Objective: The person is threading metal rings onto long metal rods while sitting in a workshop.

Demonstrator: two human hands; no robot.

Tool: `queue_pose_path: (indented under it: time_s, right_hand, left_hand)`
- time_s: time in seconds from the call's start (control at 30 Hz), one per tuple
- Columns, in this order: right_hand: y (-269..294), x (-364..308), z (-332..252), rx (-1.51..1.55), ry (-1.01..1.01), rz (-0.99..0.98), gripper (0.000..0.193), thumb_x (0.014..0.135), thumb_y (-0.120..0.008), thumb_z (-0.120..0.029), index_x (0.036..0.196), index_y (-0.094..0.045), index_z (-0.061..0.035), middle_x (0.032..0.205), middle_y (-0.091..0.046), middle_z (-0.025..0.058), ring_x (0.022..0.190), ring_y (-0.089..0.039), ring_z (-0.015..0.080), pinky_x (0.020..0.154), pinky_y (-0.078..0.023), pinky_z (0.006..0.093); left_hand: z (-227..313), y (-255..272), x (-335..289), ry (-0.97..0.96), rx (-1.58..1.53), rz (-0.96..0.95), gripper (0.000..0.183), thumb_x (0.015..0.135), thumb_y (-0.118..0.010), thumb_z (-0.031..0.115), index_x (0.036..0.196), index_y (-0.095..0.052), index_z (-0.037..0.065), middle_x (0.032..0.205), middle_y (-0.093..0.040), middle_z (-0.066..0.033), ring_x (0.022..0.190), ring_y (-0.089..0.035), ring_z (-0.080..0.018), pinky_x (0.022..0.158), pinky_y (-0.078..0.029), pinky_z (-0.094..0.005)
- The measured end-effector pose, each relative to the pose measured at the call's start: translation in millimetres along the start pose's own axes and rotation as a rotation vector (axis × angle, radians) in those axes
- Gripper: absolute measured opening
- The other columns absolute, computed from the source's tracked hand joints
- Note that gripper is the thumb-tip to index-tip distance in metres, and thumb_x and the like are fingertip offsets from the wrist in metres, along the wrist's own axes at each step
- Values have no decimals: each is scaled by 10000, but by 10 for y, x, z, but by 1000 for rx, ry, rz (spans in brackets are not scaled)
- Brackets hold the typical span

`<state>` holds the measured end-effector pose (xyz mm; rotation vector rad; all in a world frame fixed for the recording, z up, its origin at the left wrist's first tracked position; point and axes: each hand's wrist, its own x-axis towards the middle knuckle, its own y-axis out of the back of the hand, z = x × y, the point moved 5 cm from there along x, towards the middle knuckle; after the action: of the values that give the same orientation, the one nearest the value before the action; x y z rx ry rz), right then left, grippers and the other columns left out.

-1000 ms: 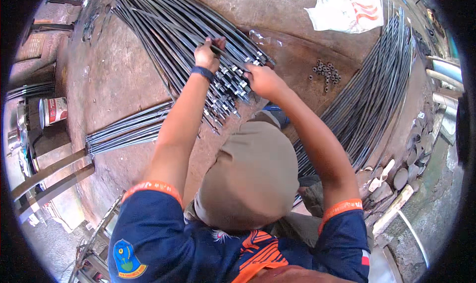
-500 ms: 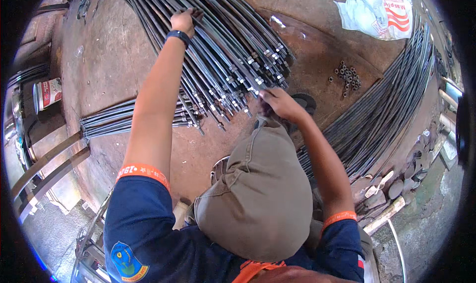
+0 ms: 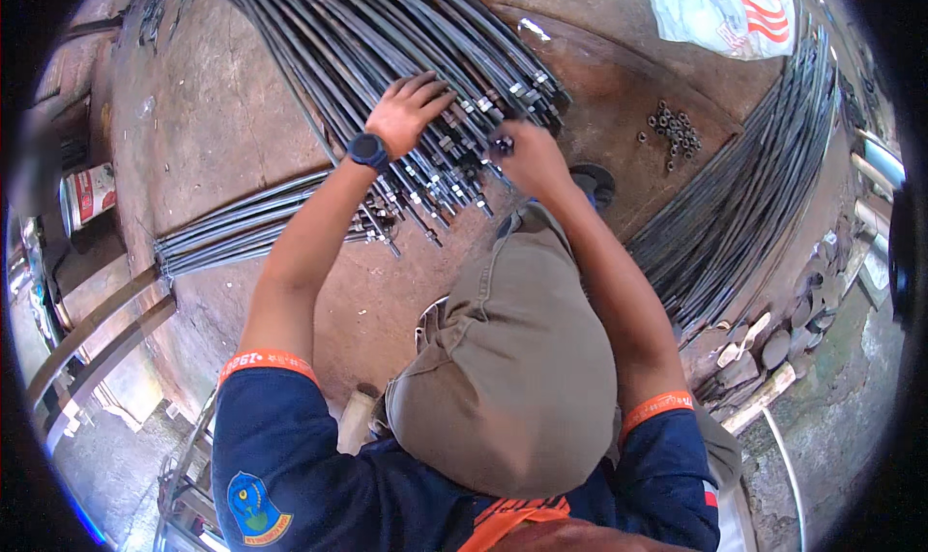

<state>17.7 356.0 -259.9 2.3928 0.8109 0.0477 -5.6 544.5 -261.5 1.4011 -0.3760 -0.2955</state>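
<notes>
A large bundle of long dark steel rods [image 3: 387, 30] with nuts on their near ends lies on the dirt ground ahead. My left hand [image 3: 411, 107], a dark watch on its wrist, rests flat on the rod ends with fingers spread. My right hand [image 3: 530, 158] is just right of it, at the rod tips, pinching a small dark nut [image 3: 501, 146] between its fingers. My bent knee in khaki trousers [image 3: 503, 359] fills the lower middle.
A pile of loose nuts [image 3: 674, 131] lies on the ground to the right. A second curved rod bundle [image 3: 764, 165] runs along the right, a smaller one [image 3: 242, 228] on the left. A white sack [image 3: 725, 11], a tin can [image 3: 87, 194] and wood scraps [image 3: 773, 349] lie around.
My left hand, stretched far up the bundle half a second ago, has drawn back to the rod ends. My right hand stays at the rod tips beside it.
</notes>
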Motion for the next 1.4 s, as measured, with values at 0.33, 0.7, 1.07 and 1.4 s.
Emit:
queue_pose_path:
  time_s: [0.33, 0.7, 1.07, 1.4]
  right_hand:
    - [-196, -157, 159, -156, 135, 33, 178, 636, -576, -79, 810, -602, -53, 781, -606, 183, 802, -592, 368, 708, -470, 462]
    - [1075, -1951, 1864, -47, -393, 980, 206, 742, -589, -124, 927, -637, -48, 905, -620, 182, 895, -582, 328, 783, -457, 388]
    - [1337, -3506, 2654, -446, -1058, 810, 222, 852, -524, -169, 1045, -514, -59, 1092, -522, 144, 1046, -470, 332, 828, -440, 446]
    - [1364, -3633, 2765, -225, -1149, 680, 218, 894, -425, -124, 1058, -489, 5, 1049, -548, 207, 986, -532, 373, 816, -466, 451]
  left_hand:
    - [30, 108, 507, -409, 135, -335, 266, 787, -541, 196, 1027, -583, 89, 1023, -570, -70, 942, -526, -258, 823, -425, -367]
    - [149, 133, 518, -457, 260, -270, 290, 800, -524, 137, 1074, -543, 45, 1117, -556, -93, 1007, -510, -295, 810, -439, -395]
    - [278, 151, 946, -275, 399, -607, 134, 810, -528, 195, 880, -597, 103, 917, -582, -114, 841, -570, -284, 688, -469, -399]
    - [3162, 1555, 2921, -543, 213, -294, 325, 828, -536, 233, 1122, -557, 96, 1014, -598, -188, 902, -569, -371, 779, -459, -437]
